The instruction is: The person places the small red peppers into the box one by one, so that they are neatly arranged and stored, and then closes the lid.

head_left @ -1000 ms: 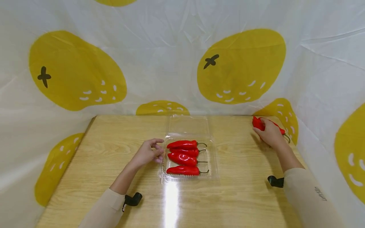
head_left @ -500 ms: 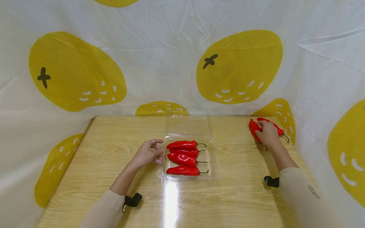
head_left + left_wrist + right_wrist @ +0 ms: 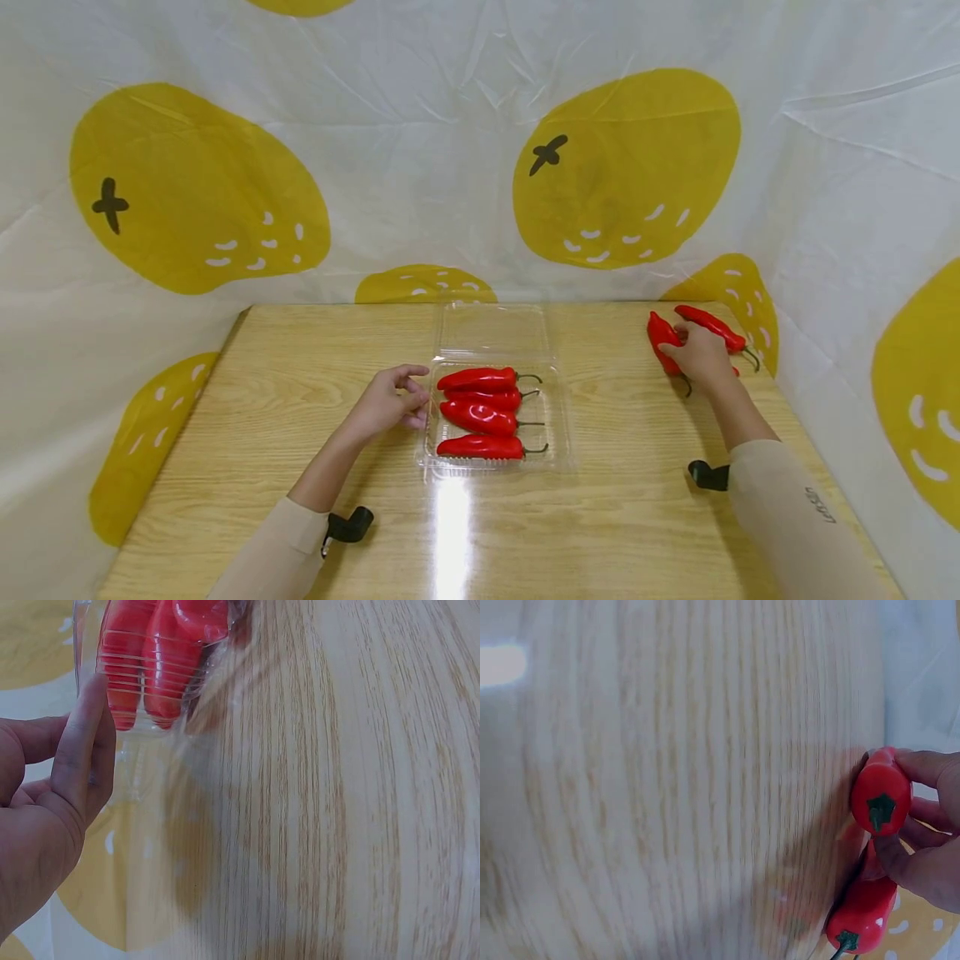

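Observation:
A clear plastic clamshell tray (image 3: 564, 433) sits mid-table with its lid (image 3: 495, 329) folded back, holding several red chili peppers (image 3: 480, 417). My left hand (image 3: 390, 402) rests at the tray's left edge, fingers lightly curled and touching the rim (image 3: 90, 742). At the far right, my right hand (image 3: 701, 354) grips a red pepper (image 3: 660, 340), seen stem-on in the right wrist view (image 3: 881, 799). Another red pepper (image 3: 712, 327) lies on the table just behind that hand, and shows in the right wrist view as the lower pepper (image 3: 862, 907).
The wooden table (image 3: 300, 350) is boxed in by a white curtain with yellow fruit prints (image 3: 622, 167) at the back and both sides. A wrist camera clip (image 3: 348, 525) and another clip (image 3: 708, 475) show at my sleeves.
My right hand closed around one pepper at the far right and drew it slightly left, away from the other pepper. The left hand stayed at the tray edge.

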The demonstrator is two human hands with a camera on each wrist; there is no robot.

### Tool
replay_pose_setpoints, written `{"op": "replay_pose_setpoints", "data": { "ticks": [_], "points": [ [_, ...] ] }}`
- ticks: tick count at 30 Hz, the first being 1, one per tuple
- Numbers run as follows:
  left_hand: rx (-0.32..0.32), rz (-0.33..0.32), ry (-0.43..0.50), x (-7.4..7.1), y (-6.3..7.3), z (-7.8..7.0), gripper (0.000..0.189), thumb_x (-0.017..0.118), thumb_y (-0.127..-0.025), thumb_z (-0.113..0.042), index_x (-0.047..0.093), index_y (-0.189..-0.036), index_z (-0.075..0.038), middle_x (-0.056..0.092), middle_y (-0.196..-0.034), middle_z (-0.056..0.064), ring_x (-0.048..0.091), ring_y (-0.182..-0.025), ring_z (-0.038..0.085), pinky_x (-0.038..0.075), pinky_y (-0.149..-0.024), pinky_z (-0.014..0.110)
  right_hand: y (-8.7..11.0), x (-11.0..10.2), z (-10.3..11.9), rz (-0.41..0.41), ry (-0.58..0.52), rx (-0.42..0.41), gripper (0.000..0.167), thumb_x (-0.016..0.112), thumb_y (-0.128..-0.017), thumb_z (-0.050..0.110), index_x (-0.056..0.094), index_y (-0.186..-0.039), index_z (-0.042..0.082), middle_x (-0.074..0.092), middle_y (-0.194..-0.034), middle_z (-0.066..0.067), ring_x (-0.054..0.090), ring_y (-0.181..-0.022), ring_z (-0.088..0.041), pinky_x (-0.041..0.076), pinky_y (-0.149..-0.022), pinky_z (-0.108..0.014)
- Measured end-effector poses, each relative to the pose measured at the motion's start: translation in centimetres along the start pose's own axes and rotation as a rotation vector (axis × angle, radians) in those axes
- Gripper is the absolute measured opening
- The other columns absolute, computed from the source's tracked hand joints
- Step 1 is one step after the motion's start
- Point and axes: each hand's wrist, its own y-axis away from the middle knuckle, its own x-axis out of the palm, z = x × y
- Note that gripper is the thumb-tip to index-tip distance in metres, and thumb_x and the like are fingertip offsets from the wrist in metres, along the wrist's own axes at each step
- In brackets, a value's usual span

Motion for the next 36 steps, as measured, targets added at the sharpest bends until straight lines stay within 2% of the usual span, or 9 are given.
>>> {"op": "replay_pose_setpoints", "data": {
  "ticks": [7,14,23,31,36],
  "points": [
    [-0.006,-0.014,0.000,0.1,0.0,0.0,0.047,0.063,-0.097,0.008,0.053,-0.142,0.003,0.059,-0.097,0.016,0.070,-0.068,0.021,0.067,-0.061,0.035,0.1,0.5,0.2,0.028,0.031,0.000,0.062,0.065,-0.099,0.032,0.048,-0.140,-0.011,0.061,-0.125,-0.036,0.057,-0.106,-0.048,0.054,-0.090,-0.058],
    [-0.007,-0.009,-0.004,0.1,0.0,-0.1,0.047,0.063,-0.097,0.008,0.053,-0.143,0.002,0.060,-0.098,0.016,0.070,-0.068,0.021,0.067,-0.063,0.036,0.4,0.8,0.1,0.013,0.000,0.006,0.062,0.065,-0.101,0.034,0.048,-0.142,-0.010,0.058,-0.131,-0.037,0.057,-0.112,-0.050,0.052,-0.097,-0.062],
    [-0.005,-0.010,-0.001,0.0,0.2,-0.1,0.048,0.063,-0.098,0.008,0.052,-0.144,0.002,0.059,-0.098,0.016,0.070,-0.068,0.021,0.067,-0.063,0.035,1.1,0.5,0.4,-0.001,-0.064,-0.001,0.063,0.066,-0.100,0.040,0.054,-0.140,-0.006,0.060,-0.130,-0.033,0.057,-0.115,-0.047,0.051,-0.099,-0.061],
    [-0.003,-0.013,-0.006,0.0,0.3,-0.1,0.048,0.064,-0.097,0.007,0.052,-0.143,0.002,0.059,-0.097,0.016,0.070,-0.067,0.021,0.067,-0.062,0.035,2.4,-0.8,2.1,0.020,-0.079,-0.112,0.061,0.069,-0.100,0.038,0.054,-0.140,-0.004,0.064,-0.129,-0.030,0.061,-0.118,-0.047,0.059,-0.092,-0.053],
    [0.001,-0.013,-0.001,0.2,0.2,-0.2,0.047,0.063,-0.098,0.007,0.052,-0.143,0.002,0.059,-0.098,0.016,0.070,-0.068,0.022,0.067,-0.063,0.035,3.2,-2.0,4.0,0.069,-0.118,-0.158,0.063,0.070,-0.100,0.037,0.051,-0.145,-0.003,0.060,-0.136,-0.030,0.062,-0.120,-0.049,0.065,-0.084,-0.047]
  ]
}}
